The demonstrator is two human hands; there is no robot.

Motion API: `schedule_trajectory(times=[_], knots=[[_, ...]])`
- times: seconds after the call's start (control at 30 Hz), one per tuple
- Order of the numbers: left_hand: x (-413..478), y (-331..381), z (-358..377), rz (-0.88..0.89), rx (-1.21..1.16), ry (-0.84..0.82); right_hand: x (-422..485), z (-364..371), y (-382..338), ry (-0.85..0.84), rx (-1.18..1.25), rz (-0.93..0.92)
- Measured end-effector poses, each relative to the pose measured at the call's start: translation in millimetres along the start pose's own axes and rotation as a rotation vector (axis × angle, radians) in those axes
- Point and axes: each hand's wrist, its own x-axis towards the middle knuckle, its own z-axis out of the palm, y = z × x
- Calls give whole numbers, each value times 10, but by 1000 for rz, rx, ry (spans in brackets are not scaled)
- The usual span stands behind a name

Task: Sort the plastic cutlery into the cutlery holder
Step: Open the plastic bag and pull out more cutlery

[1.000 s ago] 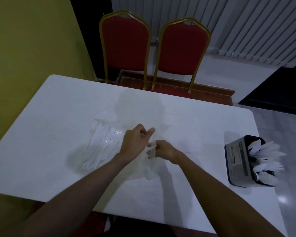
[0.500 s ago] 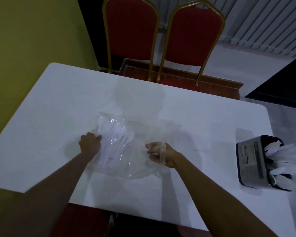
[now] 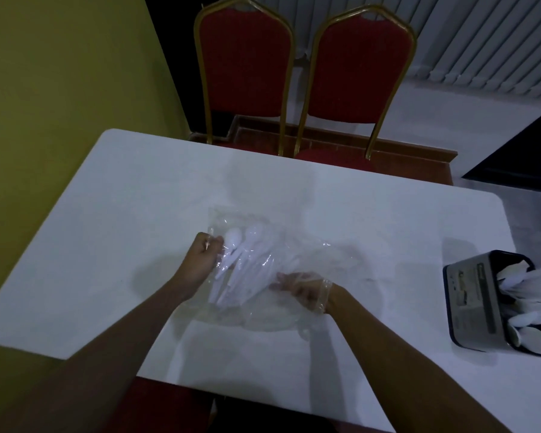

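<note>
A clear plastic bag (image 3: 297,245) lies at the middle of the white table (image 3: 138,198). Inside it is a bundle of white plastic spoons (image 3: 241,264). My left hand (image 3: 202,257) grips the bag's left end beside the spoon bowls. My right hand (image 3: 303,289) is inside the bag's open end, seen through the film, its fingers reaching toward the spoon handles. The dark cutlery holder (image 3: 475,301) stands near the table's right edge with several white pieces (image 3: 531,295) sticking out of it.
Two red chairs with gold frames (image 3: 247,64) (image 3: 359,73) stand behind the table's far edge. A yellow wall (image 3: 60,73) runs along the left. White vertical blinds (image 3: 487,35) hang at the back right.
My left hand went from the bag's opening to its left end and gripped it. My right hand slid into the bag. The camera tilted and moved closer.
</note>
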Motion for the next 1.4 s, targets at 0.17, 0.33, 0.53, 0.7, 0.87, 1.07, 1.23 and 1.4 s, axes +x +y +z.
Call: schedule_trajectory(times=[0.17,0.33,0.53,0.7,0.87,1.07,1.23,1.4], knots=[[-89,97,162,-97,-38,-281,4,-46,19,-19,102,12],[-174,158,189,-169,-196,-487,-10,58,85,2,168,-46],[-185,142,125,-245,-206,-545,40,40,131,-69,312,-205],[-183,147,132,-110,-116,-394,-46,56,112,-95,423,-275],[-146,88,152,-61,-72,-191,-176,134,-16,-17,478,-296],[-63,78,-58,-51,-34,27,-60,-52,-42,369,239,-229],[-51,94,-173,-76,-33,54,4,-262,-15,484,448,-112],[10,59,-202,-50,43,124,343,-437,46,626,222,-68]])
